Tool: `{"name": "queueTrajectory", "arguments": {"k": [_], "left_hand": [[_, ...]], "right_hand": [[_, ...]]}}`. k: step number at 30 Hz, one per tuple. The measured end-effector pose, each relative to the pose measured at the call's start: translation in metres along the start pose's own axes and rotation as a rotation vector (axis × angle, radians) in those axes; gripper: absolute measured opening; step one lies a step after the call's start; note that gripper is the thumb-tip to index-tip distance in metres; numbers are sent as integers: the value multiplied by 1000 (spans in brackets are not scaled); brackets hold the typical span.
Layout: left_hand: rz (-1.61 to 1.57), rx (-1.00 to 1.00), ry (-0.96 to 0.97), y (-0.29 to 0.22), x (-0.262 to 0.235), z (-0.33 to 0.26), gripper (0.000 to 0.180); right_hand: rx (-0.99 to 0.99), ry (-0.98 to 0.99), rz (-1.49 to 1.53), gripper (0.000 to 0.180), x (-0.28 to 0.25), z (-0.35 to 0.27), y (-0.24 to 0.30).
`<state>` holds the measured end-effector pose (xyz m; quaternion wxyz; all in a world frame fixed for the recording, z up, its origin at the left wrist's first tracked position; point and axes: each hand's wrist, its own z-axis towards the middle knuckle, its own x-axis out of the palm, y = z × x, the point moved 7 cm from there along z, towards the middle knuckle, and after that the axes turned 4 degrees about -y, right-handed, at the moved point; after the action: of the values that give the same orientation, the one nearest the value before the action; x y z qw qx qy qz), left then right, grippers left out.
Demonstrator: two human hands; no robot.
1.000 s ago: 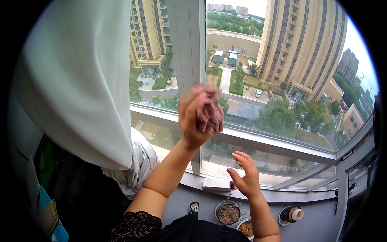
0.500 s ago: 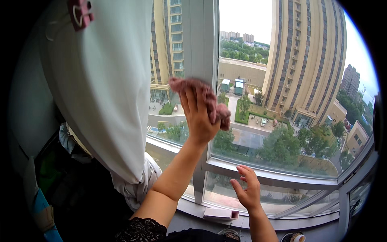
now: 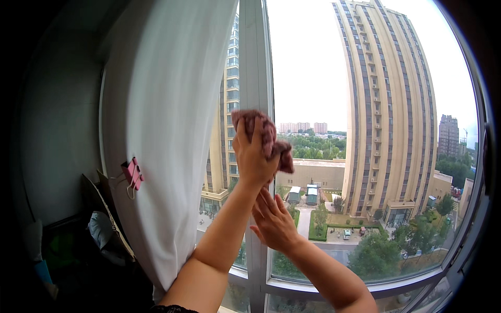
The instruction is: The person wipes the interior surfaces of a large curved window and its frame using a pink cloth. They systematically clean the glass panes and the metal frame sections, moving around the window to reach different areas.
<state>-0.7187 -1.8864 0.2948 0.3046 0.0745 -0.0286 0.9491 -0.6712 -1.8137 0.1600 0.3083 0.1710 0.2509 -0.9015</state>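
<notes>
My left hand (image 3: 255, 163) grips a crumpled reddish-pink cloth (image 3: 267, 136) at the grey window frame post (image 3: 253, 68). Part of the cloth bunches out past the thumb side, over the edge of the right pane. Just below the left wrist is my right hand (image 3: 275, 224), its fingers stretched upward and its palm turned toward the post. Nothing shows in it. Its fingertips come close to the left wrist; whether they touch it, I cannot tell.
A white curtain (image 3: 167, 120) hangs on the left, with a pink binder clip (image 3: 133, 173) on its edge. Dark clutter with a silvery bag (image 3: 102, 229) lies at lower left. The large window pane (image 3: 308, 68) on the right shows tall buildings outside. A window rail (image 3: 360, 288) crosses below.
The view has tilted upward. My right hand has come up and left from the lower pane to just under my left wrist. The left hand still holds the cloth against the post.
</notes>
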Motion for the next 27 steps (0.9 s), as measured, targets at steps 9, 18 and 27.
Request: {"name": "queueTrajectory", "arguments": {"k": [9, 18, 27], "left_hand": [[52, 99, 85, -5, -3, 72, 89], [283, -8, 262, 14, 39, 332, 103], [234, 86, 336, 19, 17, 261, 82]], "right_hand": [[-26, -57, -22, 56, 31, -37, 21], [-121, -12, -125, 53, 51, -53, 34], [-68, 85, 18, 58, 37, -30, 27]]}}
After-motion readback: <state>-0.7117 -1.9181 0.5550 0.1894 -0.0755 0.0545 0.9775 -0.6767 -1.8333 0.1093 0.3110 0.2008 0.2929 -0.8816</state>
